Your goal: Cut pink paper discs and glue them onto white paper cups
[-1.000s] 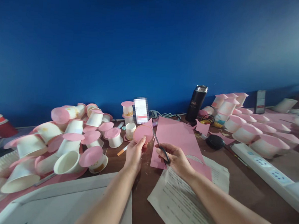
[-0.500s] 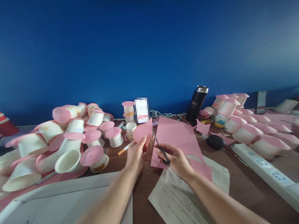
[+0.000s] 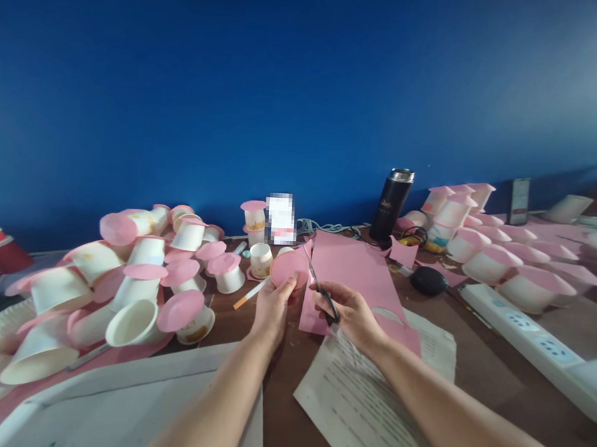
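My left hand (image 3: 274,305) is closed round a paper cup (image 3: 285,251) whose bottom is mostly hidden behind a pink paper disc (image 3: 289,268); my thumb presses on the disc's face. In my right hand (image 3: 348,311) are black-handled scissors (image 3: 316,278), their blades pointing up along the disc's right edge. A thin pink strip stands at that edge; whether the blades are parted I cannot tell. Behind my right hand lies a large pink paper sheet (image 3: 349,266). An upright white cup (image 3: 261,259) stands just left of the held one.
Several cups with pink discs (image 3: 184,311) are heaped on the left. On the right are cups with untrimmed pink paper (image 3: 535,286), a power strip (image 3: 532,346), a black mouse (image 3: 429,282) and a thermos (image 3: 392,205). A printed sheet (image 3: 369,401) lies under my right forearm.
The disc and cup in my left hand have turned slightly and shifted right, closer to the scissors. The pink offcut at the disc's edge looks narrower. The whole view has shifted a little.
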`<state>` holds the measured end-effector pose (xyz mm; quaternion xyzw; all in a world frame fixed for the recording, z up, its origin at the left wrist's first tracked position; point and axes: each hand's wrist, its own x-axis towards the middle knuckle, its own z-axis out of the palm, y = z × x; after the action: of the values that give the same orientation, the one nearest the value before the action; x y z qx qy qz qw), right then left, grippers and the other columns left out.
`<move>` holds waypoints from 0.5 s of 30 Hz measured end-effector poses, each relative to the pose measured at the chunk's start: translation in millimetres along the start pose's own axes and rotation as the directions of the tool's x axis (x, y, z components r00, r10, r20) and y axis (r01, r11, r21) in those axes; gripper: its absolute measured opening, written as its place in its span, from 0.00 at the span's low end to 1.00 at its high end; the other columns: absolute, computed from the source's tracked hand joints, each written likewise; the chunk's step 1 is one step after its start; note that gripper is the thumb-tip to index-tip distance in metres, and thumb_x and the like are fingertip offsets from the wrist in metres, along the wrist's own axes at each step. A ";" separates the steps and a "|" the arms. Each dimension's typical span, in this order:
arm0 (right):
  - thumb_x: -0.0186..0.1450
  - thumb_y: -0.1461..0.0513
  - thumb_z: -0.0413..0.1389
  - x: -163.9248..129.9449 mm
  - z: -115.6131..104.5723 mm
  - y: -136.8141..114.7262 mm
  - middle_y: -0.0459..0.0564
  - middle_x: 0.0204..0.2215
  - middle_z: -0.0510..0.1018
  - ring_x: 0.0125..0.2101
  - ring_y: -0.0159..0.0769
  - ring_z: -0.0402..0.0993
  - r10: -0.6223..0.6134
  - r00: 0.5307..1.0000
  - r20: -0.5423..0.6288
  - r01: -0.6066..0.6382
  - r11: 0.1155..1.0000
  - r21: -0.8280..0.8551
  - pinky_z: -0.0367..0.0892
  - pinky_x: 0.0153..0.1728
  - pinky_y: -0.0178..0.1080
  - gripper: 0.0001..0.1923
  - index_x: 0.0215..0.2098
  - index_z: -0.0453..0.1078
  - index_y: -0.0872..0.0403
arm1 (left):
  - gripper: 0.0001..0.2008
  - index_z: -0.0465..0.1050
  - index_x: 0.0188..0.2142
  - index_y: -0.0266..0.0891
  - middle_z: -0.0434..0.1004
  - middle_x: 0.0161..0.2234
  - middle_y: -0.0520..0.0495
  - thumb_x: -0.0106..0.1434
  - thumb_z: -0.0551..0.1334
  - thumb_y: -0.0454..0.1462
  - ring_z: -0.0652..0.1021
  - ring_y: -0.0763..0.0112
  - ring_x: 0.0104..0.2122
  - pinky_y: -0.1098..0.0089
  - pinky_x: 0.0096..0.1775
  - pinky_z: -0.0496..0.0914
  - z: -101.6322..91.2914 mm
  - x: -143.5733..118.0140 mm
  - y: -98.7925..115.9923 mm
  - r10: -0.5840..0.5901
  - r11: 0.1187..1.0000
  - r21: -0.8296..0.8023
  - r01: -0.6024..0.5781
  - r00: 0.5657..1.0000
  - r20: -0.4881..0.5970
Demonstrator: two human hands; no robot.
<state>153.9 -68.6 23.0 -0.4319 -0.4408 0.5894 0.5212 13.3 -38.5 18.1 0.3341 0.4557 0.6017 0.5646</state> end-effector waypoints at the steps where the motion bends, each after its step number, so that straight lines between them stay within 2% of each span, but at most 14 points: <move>1: 0.48 0.50 0.70 0.3 0.0 0.2 0.43 0.23 0.70 0.24 0.28 0.65 -0.004 1.000 0.002 0.004 1.000 0.008 0.63 0.28 0.33 0.24 0.38 0.78 0.54 | 0.19 0.72 0.26 0.34 0.69 0.20 0.54 0.45 0.73 0.46 0.66 0.79 0.21 0.74 0.26 0.60 -0.4 0.1 0.3 -0.001 1.000 0.001 0.001 1.000 -0.002; 7: 0.49 0.51 0.69 0.3 -0.4 0.1 0.43 0.22 0.71 0.24 0.28 0.65 0.002 1.000 -0.006 -0.002 1.000 -0.006 0.62 0.28 0.34 0.23 0.38 0.78 0.55 | 0.18 0.73 0.28 0.34 0.69 0.21 0.53 0.47 0.72 0.46 0.67 0.79 0.22 0.75 0.26 0.61 -1.6 0.0 1.8 0.012 1.000 0.006 -0.012 1.000 0.018; 15: 0.49 0.50 0.69 -1.3 -0.4 -2.0 0.43 0.22 0.70 0.23 0.27 0.64 -0.005 1.000 -0.008 0.004 0.999 -0.036 0.61 0.25 0.33 0.24 0.39 0.78 0.55 | 0.19 0.74 0.29 0.33 0.72 0.23 0.52 0.46 0.72 0.47 0.68 0.78 0.23 0.75 0.27 0.62 -5.0 3.6 1.2 -0.009 1.000 0.021 0.009 1.000 -0.019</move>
<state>154.8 -69.8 24.9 -0.4425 -0.4501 0.5786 0.5166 7.8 -35.8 17.0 0.3320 0.4687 0.5976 0.5595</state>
